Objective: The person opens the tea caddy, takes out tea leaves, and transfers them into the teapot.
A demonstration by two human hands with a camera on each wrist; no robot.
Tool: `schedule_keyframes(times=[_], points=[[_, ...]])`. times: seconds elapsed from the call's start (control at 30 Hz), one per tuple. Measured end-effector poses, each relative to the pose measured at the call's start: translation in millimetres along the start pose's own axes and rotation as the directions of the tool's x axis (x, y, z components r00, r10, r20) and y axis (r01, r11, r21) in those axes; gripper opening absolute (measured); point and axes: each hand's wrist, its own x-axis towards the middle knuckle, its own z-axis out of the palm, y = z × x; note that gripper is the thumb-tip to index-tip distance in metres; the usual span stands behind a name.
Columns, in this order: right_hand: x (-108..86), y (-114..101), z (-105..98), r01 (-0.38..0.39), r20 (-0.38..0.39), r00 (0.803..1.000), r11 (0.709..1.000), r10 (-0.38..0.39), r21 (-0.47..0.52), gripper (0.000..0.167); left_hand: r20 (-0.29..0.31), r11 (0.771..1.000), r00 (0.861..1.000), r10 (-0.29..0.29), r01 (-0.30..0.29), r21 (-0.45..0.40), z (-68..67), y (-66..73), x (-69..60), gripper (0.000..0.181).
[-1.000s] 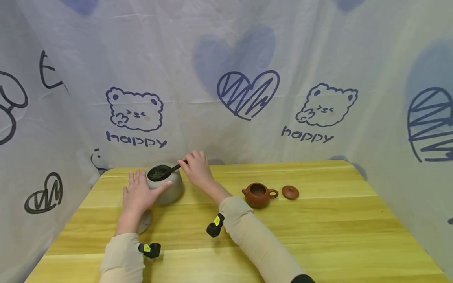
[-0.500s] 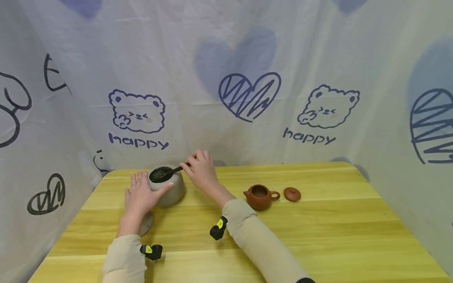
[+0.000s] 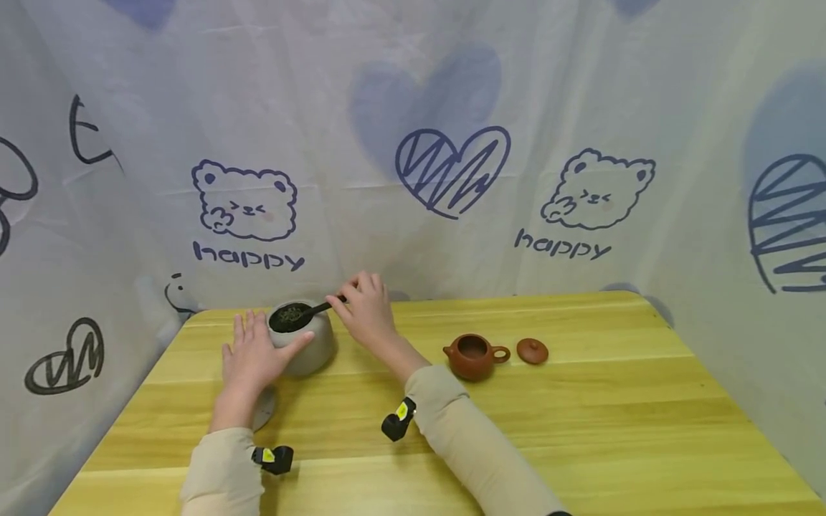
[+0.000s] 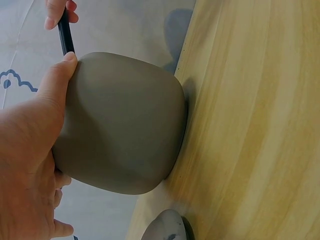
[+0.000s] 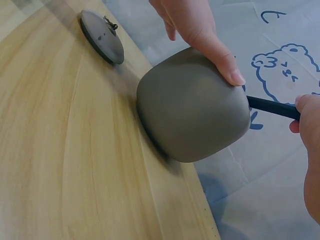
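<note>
A grey rounded jar [image 3: 310, 352] with dark dried leaves [image 3: 288, 316] inside stands at the table's back left. My left hand [image 3: 254, 358] grips its near left side, thumb along the rim; the left wrist view shows that thumb at the edge of the jar [image 4: 125, 125]. Between the fingertips of my right hand [image 3: 366, 309] is the handle of a black scoop [image 3: 317, 309], its far end down in the leaves. In the right wrist view the scoop's handle [image 5: 272, 107] runs from the jar's mouth to my right fingers.
A reddish-brown teapot [image 3: 473, 365] stands uncovered right of my right forearm, its small lid [image 3: 532, 351] beside the handle. The jar's grey lid [image 5: 102, 37] lies on the table [image 3: 581, 430], partly behind my left wrist. A printed cloth [image 3: 335, 143] hangs behind.
Since a second ago my right hand has shifted very slightly to the right, with the scoop still between its fingers. My left hand keeps its grip on the jar.
</note>
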Motion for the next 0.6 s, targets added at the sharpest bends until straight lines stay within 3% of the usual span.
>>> schedule_keyframes(times=[0.37, 0.6], points=[[-1.2, -1.2, -2.1, 0.062, -0.028, 0.998, 0.997, -0.063, -0.038, 0.030, -0.003, 1.000, 1.000, 0.000, 0.000, 0.028, 1.0, -2.2, -1.7, 0.124], [0.0, 1.7, -3.0, 0.143, -0.039, 0.988, 0.974, -0.152, -0.175, 0.028, 0.003, 0.999, 1.000, 0.008, -0.008, 0.036, -0.5, -1.0, -0.9, 0.125]])
